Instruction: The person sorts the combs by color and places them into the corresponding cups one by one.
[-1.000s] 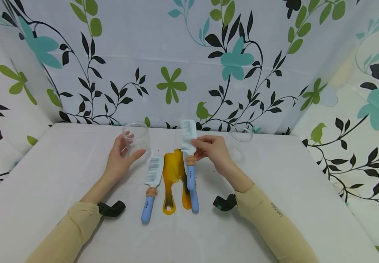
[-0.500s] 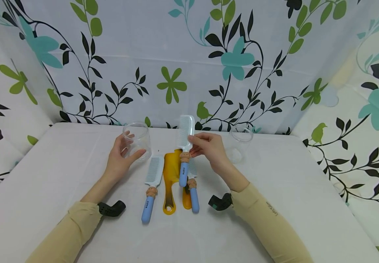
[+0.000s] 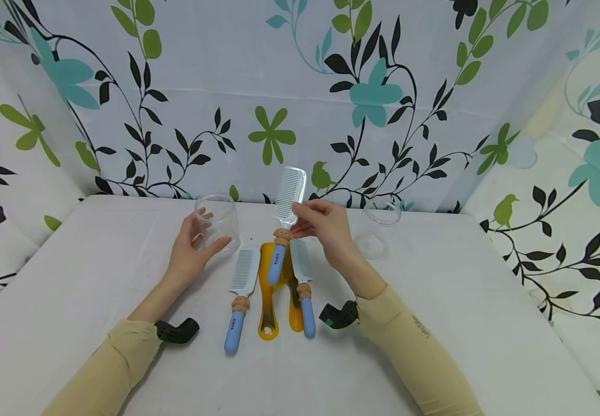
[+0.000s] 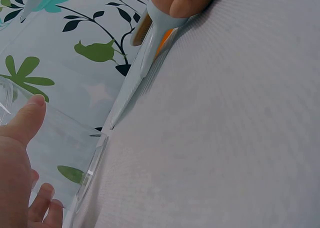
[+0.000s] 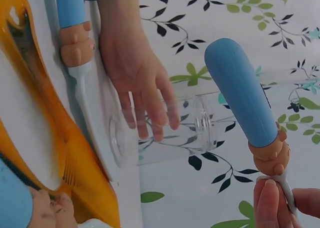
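Head view: left hand (image 3: 188, 251) cups the clear jar (image 3: 218, 222); right hand (image 3: 328, 227) pinches a blue-handled comb (image 3: 289, 193) raised right of it. Recommended: keep jar steady, pinch firm, handle (image 3: 277, 263) clear of the yellow comb (image 3: 265, 271) lying right of the jar.

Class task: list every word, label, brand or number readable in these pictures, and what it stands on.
"CUTE" (small, as best it reads): blue handle of the raised comb.
"CUTE" (same small lettering): blue handle of the comb lying on the left.
Too small to read: dark lettering on the right sleeve.
No other readable text.
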`<state>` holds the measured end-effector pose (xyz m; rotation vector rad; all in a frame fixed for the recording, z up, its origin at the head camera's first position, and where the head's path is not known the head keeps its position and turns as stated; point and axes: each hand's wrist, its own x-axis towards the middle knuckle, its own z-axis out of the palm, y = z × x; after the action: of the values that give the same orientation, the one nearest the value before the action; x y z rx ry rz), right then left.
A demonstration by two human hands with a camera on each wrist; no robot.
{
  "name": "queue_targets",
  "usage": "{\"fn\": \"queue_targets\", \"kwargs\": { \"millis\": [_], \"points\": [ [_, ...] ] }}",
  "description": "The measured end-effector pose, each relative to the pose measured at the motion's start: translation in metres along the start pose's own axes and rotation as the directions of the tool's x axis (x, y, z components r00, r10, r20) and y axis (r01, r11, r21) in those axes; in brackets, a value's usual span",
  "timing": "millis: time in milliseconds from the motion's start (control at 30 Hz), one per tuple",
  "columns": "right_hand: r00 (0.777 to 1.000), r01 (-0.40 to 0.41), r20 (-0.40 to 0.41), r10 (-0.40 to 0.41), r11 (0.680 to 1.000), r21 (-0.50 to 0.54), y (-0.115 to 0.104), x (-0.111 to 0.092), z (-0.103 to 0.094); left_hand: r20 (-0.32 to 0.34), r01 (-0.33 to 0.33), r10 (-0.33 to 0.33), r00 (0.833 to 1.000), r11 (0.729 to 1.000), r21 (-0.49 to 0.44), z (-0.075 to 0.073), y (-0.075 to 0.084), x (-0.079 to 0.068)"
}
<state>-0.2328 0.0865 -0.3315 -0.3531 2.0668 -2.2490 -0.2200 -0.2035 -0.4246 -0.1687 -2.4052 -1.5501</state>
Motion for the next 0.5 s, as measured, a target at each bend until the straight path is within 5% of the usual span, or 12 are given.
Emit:
{"fn": "queue_targets", "kwargs": {
  "millis": [500],
  "points": [
    [0.999, 0.035, -0.015, -0.034, 0.995, 0.099, -0.011, 0.006, 0.022, -0.009, 0.005, -0.005, 1.000, 1.000, 0.011, 0.000, 0.001, -0.001]
  ]
}}
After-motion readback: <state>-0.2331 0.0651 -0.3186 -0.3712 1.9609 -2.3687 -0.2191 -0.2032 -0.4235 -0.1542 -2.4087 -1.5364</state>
